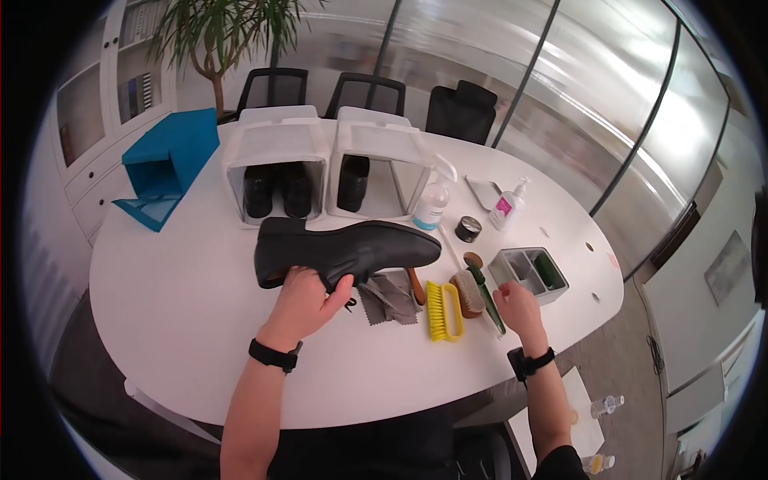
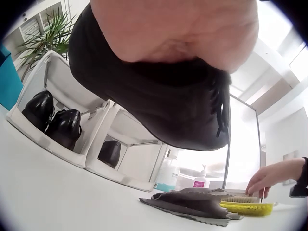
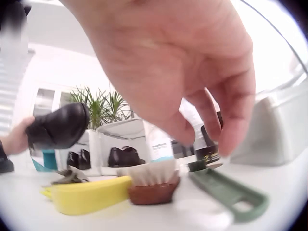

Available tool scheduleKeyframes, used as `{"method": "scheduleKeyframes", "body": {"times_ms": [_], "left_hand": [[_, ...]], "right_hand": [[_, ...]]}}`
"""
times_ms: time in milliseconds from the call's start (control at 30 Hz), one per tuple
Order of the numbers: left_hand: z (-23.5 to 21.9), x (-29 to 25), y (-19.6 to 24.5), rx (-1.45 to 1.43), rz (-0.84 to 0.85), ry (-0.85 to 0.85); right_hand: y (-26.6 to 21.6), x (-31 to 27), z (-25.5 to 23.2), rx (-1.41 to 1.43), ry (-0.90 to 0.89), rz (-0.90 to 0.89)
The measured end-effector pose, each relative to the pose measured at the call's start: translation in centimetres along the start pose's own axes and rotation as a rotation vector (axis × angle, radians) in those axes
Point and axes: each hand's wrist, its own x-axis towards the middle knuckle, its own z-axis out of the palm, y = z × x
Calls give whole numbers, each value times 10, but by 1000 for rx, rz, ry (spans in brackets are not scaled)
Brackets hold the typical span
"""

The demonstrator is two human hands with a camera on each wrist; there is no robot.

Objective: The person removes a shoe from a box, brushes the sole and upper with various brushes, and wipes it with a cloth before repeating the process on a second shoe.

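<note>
My left hand (image 1: 300,312) grips a black lace-up leather shoe (image 1: 352,244) at its opening and holds it above the table on its side, toe to the right. Black laces (image 2: 220,108) hang from it. Over the green-handled brush (image 3: 228,192) hovers my right hand (image 1: 522,310), fingers bent loosely downward with a gap to the thumb and nothing between them. Left of that brush lie a wooden brush with pale bristles (image 3: 153,185) and a yellow scrubbing brush (image 1: 434,312). A crumpled grey cloth (image 1: 390,300) with zigzag edges lies below the shoe, beside a brown wooden handle (image 1: 416,286).
Two white shoe boxes (image 1: 276,128) stand open behind, with black shoes (image 1: 298,190) inside. A blue bag (image 1: 180,148) lies at the left. Toward the right are a pump bottle (image 1: 432,204), a lotion bottle (image 1: 506,210), a dark tin (image 1: 469,230) and a grey divided box (image 3: 274,130).
</note>
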Motion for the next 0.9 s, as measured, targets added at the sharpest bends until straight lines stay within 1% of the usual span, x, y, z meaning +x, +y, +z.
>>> {"method": "scheduleKeyframes", "body": {"times_ms": [33,100,133,200,233,300,333,400,433,500,533,600,633,667,700,733,767,800,833,867,900], "left_hand": [[0,0,2,-7,7,-4],[-2,2,3,-12,-7,-38],[-1,2,2,-13,-5,-37],[0,2,-3,28,-29,-123],[0,2,-7,37,-33,-112],[1,1,-8,59,-49,-168],[-2,2,-7,66,-49,-166],[-10,7,0,17,-340,-333],[-9,7,-3,20,-337,-323],[-10,6,-11,-92,-533,-243],[-12,7,-9,-88,-532,-215],[-19,9,-1,21,-576,-341],[-14,3,-17,-86,-486,-388],[-19,4,-10,141,-487,-467],[-25,4,-7,193,-458,-511],[-29,3,-7,245,-429,-562],[-28,-1,-14,248,-424,-555],[-23,-9,-28,254,-366,-519],[-18,-15,-37,253,-310,-493],[-14,-20,-45,242,-306,-513],[-10,-22,-50,267,-290,-470]], "right_hand": [[7,1,1,-3,5,9],[10,3,0,-233,-278,-11],[13,2,2,-234,-276,-12],[16,2,8,-276,-264,-114],[18,5,8,-273,-262,-128],[19,8,6,-260,-340,-103],[19,9,7,-255,-338,-108],[22,14,7,-249,-358,-79],[26,16,11,-250,-350,-87],[37,16,22,-258,-275,-92],[40,15,25,-215,-213,-104],[36,14,23,-174,-245,-23],[39,14,27,-184,-240,-27],[43,16,29,-194,-236,-27],[38,16,26,-204,-270,13],[34,17,22,-202,-261,5],[29,15,18,-178,-256,17],[28,11,15,-155,-256,37],[33,11,17,-157,-260,52],[40,16,20,-108,-290,34],[46,19,22,-57,-318,19]]}}
